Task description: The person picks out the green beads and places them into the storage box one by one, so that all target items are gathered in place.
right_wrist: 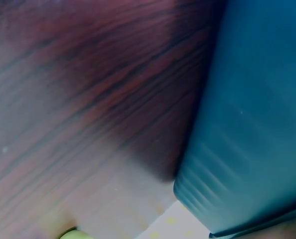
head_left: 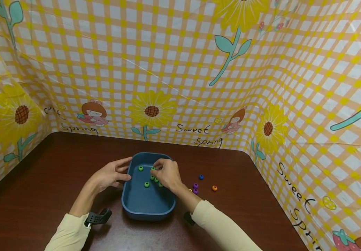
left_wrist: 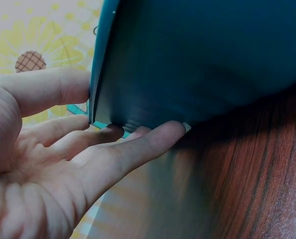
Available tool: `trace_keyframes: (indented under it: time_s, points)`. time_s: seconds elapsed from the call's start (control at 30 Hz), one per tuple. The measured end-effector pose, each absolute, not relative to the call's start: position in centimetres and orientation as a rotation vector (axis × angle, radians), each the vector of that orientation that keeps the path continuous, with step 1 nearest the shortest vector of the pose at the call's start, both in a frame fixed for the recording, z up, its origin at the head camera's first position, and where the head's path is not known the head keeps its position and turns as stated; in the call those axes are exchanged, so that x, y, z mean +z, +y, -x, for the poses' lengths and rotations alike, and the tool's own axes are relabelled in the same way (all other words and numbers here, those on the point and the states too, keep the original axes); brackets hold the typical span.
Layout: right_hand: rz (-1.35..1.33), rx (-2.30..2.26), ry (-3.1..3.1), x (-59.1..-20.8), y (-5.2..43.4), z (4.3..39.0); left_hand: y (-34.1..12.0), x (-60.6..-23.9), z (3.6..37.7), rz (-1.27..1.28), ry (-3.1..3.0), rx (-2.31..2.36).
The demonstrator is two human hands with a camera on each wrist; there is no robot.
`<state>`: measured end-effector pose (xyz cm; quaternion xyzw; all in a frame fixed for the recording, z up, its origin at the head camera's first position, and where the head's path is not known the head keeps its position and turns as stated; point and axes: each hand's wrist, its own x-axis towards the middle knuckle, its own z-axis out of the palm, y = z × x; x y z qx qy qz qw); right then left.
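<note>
A dark blue tray point(head_left: 149, 211) sits on the brown table, and several green beads point(head_left: 147, 184) lie inside it. My left hand point(head_left: 128, 168) rests against the tray's left wall. Its thumb is at the rim, and its straight fingers point(left_wrist: 138, 149) lie along the outside of the tray point(left_wrist: 198, 55). My right hand point(head_left: 155, 167) hovers over the tray's far part. Its curled fingertips pinch a green bead point(head_left: 153, 168). The right wrist view shows only the tray's outer wall point(right_wrist: 257, 124) and the table point(right_wrist: 88, 89), not the hand.
Loose beads lie on the table to the right of the tray: a blue bead point(head_left: 201, 177), two purple beads point(head_left: 195, 185) and an orange bead point(head_left: 214, 188). Checked yellow flower-print walls point(head_left: 180, 69) close in the table at the back and on both sides.
</note>
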<state>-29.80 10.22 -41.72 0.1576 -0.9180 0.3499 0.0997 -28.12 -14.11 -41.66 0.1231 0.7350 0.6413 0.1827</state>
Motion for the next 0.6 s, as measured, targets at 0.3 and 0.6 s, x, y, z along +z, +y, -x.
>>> trace_keyframes:
  time_s: [0.3,0.6]
  points:
    - [-0.450,1.128,-2.645,-40.7,11.0,29.4,-14.1,-41.7,28.0,-0.351,2.090,1.804]
    - [-0.380,1.112,-2.593,-39.3,14.2,29.3,-14.0,-41.6,27.9,-0.334,2.113,1.795]
